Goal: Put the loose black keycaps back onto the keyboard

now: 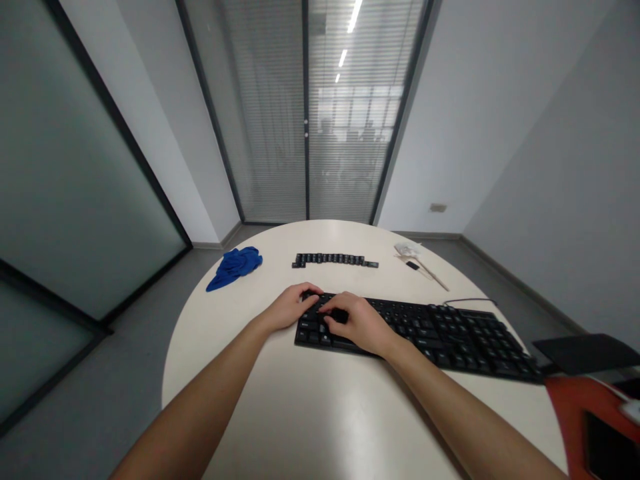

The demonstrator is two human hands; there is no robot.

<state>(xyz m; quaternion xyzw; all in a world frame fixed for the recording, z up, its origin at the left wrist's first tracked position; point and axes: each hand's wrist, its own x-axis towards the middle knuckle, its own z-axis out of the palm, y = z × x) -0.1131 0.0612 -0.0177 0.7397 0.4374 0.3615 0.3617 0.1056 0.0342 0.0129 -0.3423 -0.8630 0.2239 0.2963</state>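
A black full-size keyboard (425, 333) lies slantwise on the round pale table. My left hand (293, 307) is at its left end, fingers curled over the back corner and thumb on the near side, gripping it. Over the left-hand keys my right hand (360, 323) has thumb and index finger brought close together in a pinch. Whatever is between those fingertips is too small to make out. Behind the keyboard sits a row of loose black keycaps (330, 259), with a few set apart at both ends.
A crumpled blue cloth (235, 267) lies at the table's left edge. At the back right are a clear plastic bag (407, 249), a thin stick-like tool (433, 275) and a small black piece (413, 265). The cable (470, 299) runs behind the keyboard. A red chair (570, 420) holds a phone (610, 447).
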